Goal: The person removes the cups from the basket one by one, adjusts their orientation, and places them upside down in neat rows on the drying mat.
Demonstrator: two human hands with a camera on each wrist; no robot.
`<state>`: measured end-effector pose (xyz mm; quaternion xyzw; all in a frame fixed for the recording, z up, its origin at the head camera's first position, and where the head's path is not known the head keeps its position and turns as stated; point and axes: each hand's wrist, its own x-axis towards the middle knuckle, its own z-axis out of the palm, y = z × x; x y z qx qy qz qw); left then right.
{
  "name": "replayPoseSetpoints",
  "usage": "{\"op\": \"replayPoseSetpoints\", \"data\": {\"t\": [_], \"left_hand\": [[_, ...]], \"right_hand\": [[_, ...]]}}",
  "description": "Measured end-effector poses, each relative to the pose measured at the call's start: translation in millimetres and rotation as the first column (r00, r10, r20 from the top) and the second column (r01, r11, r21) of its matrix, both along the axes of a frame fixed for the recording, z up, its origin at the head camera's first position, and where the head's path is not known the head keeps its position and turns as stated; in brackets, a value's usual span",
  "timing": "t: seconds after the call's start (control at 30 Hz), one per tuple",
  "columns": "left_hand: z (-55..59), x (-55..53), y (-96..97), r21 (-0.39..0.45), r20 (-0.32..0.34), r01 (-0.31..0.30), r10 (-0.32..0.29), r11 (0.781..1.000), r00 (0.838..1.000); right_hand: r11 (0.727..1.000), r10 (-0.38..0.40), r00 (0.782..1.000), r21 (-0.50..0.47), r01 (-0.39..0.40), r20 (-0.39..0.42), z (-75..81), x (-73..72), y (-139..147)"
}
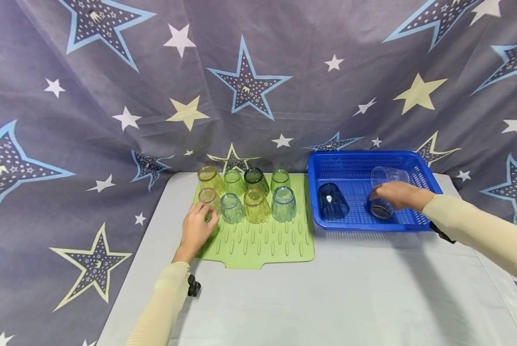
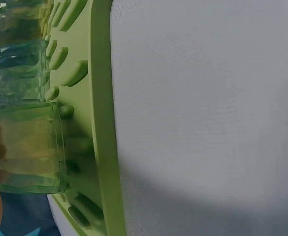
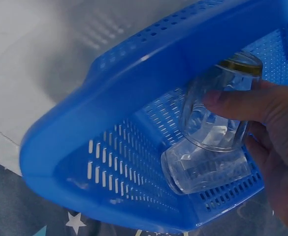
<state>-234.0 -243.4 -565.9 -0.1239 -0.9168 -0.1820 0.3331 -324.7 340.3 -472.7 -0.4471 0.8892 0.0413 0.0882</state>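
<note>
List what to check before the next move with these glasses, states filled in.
1. Right hand gripping the round clear glass tumbler with an amber-tinged end: ok, thumb across its side.
2. That tumbler lifted out of the blue perforated plastic basket: not ok, it is within the walls.
3. It hangs free of the second clear glass tumbler: cannot tell, they overlap.
4. Left hand off the pale pinkish glass tumbler: cannot tell, contact is unclear.
5. Eight coloured glass tumblers mouth-down on the green bumpy mat: ok.
6. Bare mat before the front row: ok.
</note>
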Motion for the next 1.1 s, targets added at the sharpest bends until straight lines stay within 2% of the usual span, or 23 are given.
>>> {"op": "replayPoseSetpoints", "data": {"t": [0.2, 0.43, 0.63, 0.87, 1.1], "left_hand": [[1.7, 0.2, 1.6, 0.010, 0.039, -0.017, 0.016, 1.000, 0.999], [3.1, 1.3, 2.3, 0.020, 0.047, -0.013, 0.012, 1.000, 0.999], [3.5, 1.9, 1.6, 0.025, 0.055, -0.020, 0.019, 0.999, 0.998], [3.3, 1.6, 0.9, 0.023, 0.074, -0.020, 0.018, 1.000, 0.997], [2.8, 1.0, -0.2, 0.016, 0.048, -0.021, 0.020, 1.000, 0.999]], "right_hand": [[0.997, -0.068, 0.996, 0.045, 0.065, 0.063, 4.3, -1.7, -6], [0.994, -0.075, 0.995, 0.086, 0.070, 0.059, 3.3, -6.0, -11], [0.998, -0.060, 0.995, 0.014, 0.059, 0.080, 5.6, -10.1, -16], [0.989, -0.145, 0.982, 0.009, 0.145, 0.122, 8.7, -11.4, -20], [0.978, -0.166, 0.968, -0.092, 0.186, 0.189, 13.7, -15.3, -18]]}}
